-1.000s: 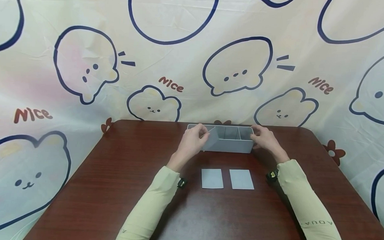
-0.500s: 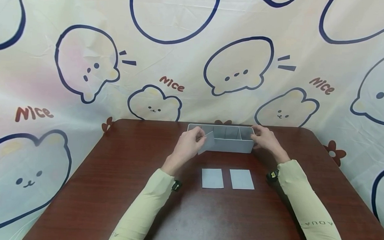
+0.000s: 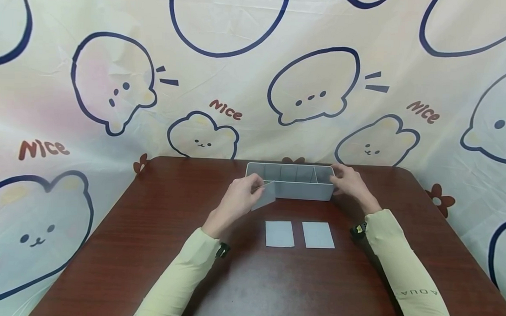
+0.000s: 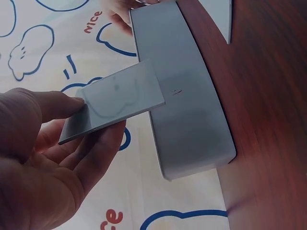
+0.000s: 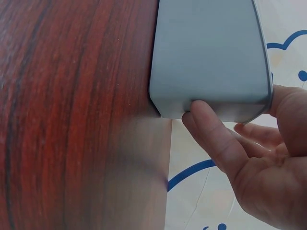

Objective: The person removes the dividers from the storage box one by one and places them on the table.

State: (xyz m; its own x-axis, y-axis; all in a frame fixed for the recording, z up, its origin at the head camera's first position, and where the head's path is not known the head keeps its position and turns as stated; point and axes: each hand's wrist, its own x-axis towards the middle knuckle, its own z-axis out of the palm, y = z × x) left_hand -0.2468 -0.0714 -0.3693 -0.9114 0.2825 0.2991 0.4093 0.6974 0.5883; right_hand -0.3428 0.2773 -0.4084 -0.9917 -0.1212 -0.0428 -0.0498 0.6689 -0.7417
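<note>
In the head view my left hand [image 3: 236, 199] pinches a thin glossy grey square panel [image 3: 265, 196] between thumb and fingers. The panel is tilted, in front of the left part of a long grey divider box [image 3: 304, 191]. The left wrist view shows the panel [image 4: 120, 96] reflecting the backdrop pattern. My right hand [image 3: 351, 184] holds the right end of the box; in the right wrist view its fingertips touch the end wall [image 5: 172, 108] and the thumb lies by the rim. Thin upright dividers split the box into several compartments. Their contents are not visible.
Two pale square panels, a left one [image 3: 280, 234] and a right one [image 3: 318, 235], lie flat side by side before the box. The dark brown table [image 3: 149, 247] ends just behind the box, against a printed cloth backdrop [image 3: 255, 83].
My left hand has brought the panel down, left and toward me, from over the box's front rim to in front of it. My right hand and the box have stayed put.
</note>
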